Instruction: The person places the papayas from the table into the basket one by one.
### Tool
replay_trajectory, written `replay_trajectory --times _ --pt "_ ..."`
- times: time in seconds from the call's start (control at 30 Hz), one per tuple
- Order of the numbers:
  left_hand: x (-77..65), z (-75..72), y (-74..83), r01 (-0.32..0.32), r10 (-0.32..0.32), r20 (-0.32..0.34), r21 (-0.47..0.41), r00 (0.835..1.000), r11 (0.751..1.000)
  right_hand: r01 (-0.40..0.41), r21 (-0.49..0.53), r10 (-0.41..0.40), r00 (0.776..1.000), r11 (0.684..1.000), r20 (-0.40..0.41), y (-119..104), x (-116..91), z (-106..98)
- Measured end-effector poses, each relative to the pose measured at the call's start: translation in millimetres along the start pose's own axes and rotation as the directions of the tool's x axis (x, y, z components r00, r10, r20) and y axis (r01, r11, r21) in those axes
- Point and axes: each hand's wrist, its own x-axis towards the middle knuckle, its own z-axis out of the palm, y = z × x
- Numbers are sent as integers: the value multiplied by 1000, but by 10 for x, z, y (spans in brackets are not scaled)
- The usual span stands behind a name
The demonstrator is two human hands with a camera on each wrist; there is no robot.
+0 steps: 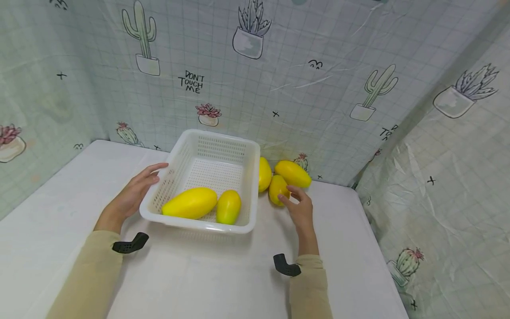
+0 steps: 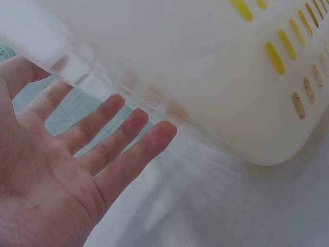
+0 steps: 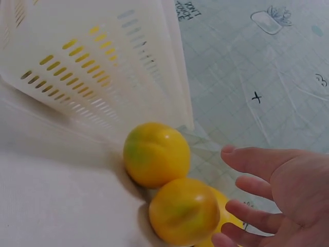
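A white plastic basket (image 1: 203, 227) with slotted walls stands on the table, holding a long yellow mango (image 1: 190, 203) and a smaller yellow-green mango (image 1: 229, 207). At its left side is my left hand (image 1: 133, 195), fingers spread along the wall (image 2: 123, 154); whether the fingertips touch cannot be told. My right hand (image 1: 299, 206) reaches over a small mango (image 1: 277, 190) right of the basket, thumb and fingers apart. In the right wrist view, a gap shows between that hand (image 3: 288, 200) and the mango (image 3: 184, 212). Two more mangoes (image 1: 264, 174) (image 1: 292, 173) lie beside it.
A white cloth covers the table (image 1: 215, 274). Behind it hangs a curtain (image 1: 279, 88) with cactus prints, which continues along the left and right sides. The loose mangoes lie close to the back curtain, one next to the basket's right wall.
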Motion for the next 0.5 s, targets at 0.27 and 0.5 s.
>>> replay_trajectory --times 0.27,0.5 --pt "6 9 -2 3 -3 -7 12 1000 1000 6 -51 -7 1000 999 -17 54 39 36" --pt "-2 15 17 7 -7 -8 14 1000 1000 -4 -68 2 1000 998 -20 87 84 59"
